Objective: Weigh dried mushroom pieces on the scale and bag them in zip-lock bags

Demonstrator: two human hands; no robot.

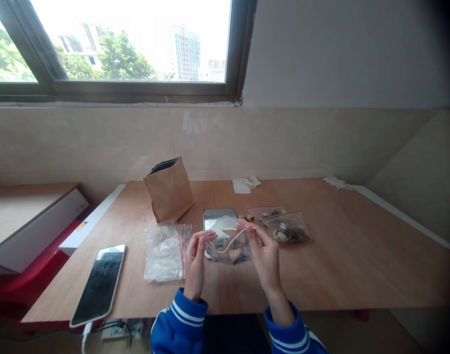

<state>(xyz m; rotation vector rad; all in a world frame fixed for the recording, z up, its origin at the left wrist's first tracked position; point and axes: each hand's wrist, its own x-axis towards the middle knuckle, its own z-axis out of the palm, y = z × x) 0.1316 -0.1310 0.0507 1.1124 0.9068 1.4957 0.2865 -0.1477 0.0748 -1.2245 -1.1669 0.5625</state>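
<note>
Both hands pinch the red-striped mouth of a clear zip bag (pixel 235 253), which gapes between them. Dark and pale slices, of a kind I cannot make out, lie inside it. My left hand (pixel 196 260) grips the bag's left edge, and my right hand (pixel 262 253) its right edge. Behind the bag is a flat, shiny silver-grey device (pixel 219 215), like a small scale, partly covered. Beside my right hand rest two filled zip bags (pixel 287 228) with similar dark and pale pieces. Loose pieces (pixel 246 218) sit by the device. Left of my left hand lies a stack of clear zip bags (pixel 162 255).
A brown paper bag (pixel 170 189) stands with its top open at the back left. A phone (pixel 100 282) with a white cable lies at the front left. Crumpled tissue (pixel 250 183) rests near the wall. The wooden table's (pixel 339 275) front edge is close to me.
</note>
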